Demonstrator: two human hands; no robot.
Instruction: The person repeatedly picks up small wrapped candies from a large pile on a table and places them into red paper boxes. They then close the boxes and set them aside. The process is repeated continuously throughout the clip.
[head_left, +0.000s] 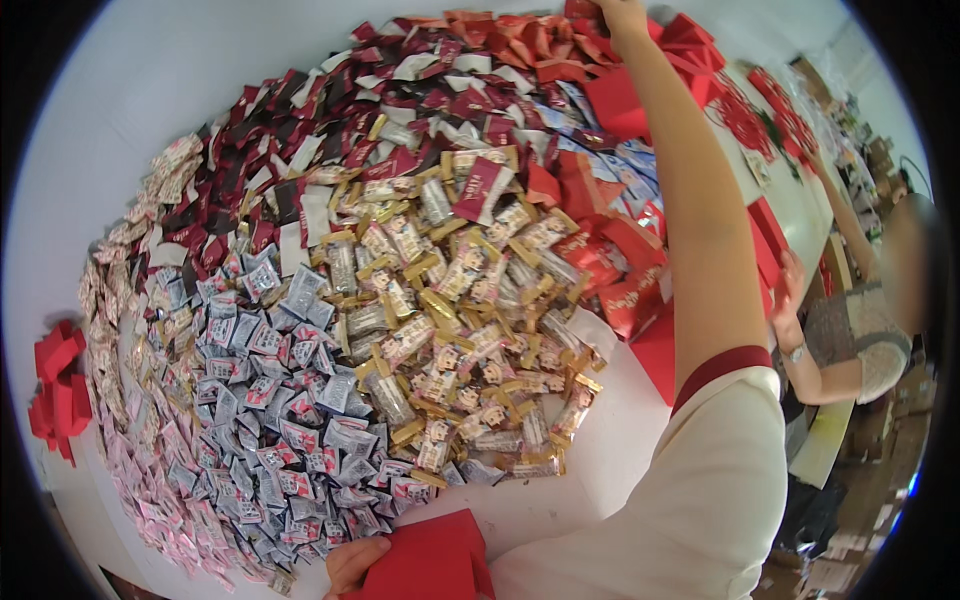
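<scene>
At the lower edge my left hand (355, 564) has its fingers closed over the side of a folded red paper box (424, 559). My right arm stretches across the right part of the view to the top edge. There my right hand (622, 16) is partly cut off, beside red packets and red boxes (619, 101); its fingers are hidden. Between the hands lies a heap of gold-ended wrapped candy bars (450, 330). Silver-blue and pink sachets (277, 420) are piled nearest my left hand. One maroon-and-white packet (480, 187) rests on the gold-ended bars.
Maroon packets (247, 165), orange-red packets (517, 37), blue-white packets (626, 169) and pink packets (172, 495) surround the heap on the white table (82, 150). Red folded boxes (58, 382) stand at left. At right another person (847, 337) handles items near red decorations (750, 124).
</scene>
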